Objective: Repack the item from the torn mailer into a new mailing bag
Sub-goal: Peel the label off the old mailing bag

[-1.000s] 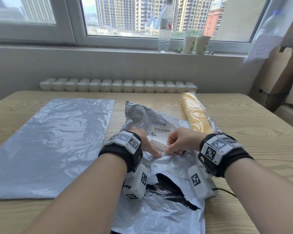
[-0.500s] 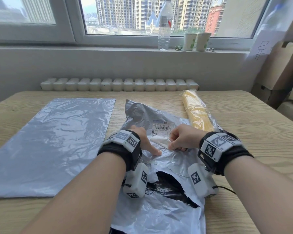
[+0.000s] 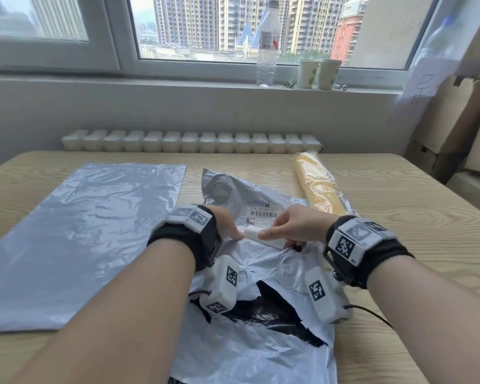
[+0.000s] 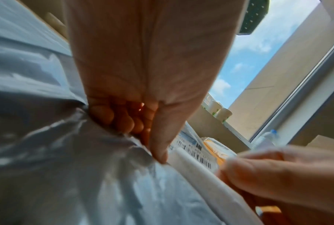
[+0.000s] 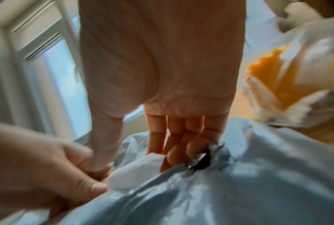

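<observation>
A pale wood-grain table (image 3: 399,217) fills the lower part of the head view, its far edge near a grey wall (image 3: 178,112). A white ribbed radiator (image 3: 191,141) runs low along that wall, just behind the table. Above it a wide window (image 3: 233,26) with a pale frame looks onto tall apartment blocks and lets in daylight. On the sill (image 3: 150,79) stand a clear water bottle (image 3: 267,45) and two paper cups (image 3: 317,73) side by side. Cardboard boxes (image 3: 460,120) are stacked at the right, with a sheet of marked paper (image 3: 424,84) in front of them.
</observation>
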The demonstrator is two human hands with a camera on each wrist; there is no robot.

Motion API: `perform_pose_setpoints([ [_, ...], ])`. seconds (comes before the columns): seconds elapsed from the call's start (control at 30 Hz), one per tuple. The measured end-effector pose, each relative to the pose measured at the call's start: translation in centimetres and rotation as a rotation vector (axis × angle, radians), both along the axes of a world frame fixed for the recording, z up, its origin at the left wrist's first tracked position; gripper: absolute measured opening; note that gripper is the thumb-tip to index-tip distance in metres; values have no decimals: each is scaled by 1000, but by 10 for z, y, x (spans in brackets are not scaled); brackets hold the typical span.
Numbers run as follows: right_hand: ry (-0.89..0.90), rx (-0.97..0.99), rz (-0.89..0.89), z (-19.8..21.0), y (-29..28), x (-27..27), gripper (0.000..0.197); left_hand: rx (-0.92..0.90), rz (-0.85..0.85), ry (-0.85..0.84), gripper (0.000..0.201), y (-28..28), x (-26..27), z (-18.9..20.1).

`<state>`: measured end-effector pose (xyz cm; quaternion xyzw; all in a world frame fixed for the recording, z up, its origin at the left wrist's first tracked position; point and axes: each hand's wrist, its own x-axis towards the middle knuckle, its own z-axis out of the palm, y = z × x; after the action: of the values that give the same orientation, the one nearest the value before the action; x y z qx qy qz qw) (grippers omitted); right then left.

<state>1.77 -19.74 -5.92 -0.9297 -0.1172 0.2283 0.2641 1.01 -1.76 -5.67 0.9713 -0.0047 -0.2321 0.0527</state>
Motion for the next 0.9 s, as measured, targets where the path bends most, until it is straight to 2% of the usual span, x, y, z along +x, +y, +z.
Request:
perform_pose_setpoints([
  [0.13,-123,27,21,-6,20,3,28,13,-12,-15,50,-1,2,-7],
  [0.2,-156,-8,39,-10,29,4,29,-23,-6,-8,52,1,4,-9],
  [0.33,-202,-90,47,-13,32,8,34,-50,17,-12,40,3,7,-16],
  [0.43,-200,-73,19,-15,28,12,37,-74,30,-22,46,3,8,-18],
  [0.57,-208,-63,0,-17,25,13,38,-65,29,-29,35,3,8,-19],
  [0.67,-210,-47,-18,-18,24,14,36,-70,28,-29,33,3,9,-19],
  [0.83,-169,6,0,-16,17,13,38,-70,47,-4,54,3,7,-14],
  [0.9,-125,68,-28,-14,13,11,45,-69,59,3,79,2,5,-11],
])
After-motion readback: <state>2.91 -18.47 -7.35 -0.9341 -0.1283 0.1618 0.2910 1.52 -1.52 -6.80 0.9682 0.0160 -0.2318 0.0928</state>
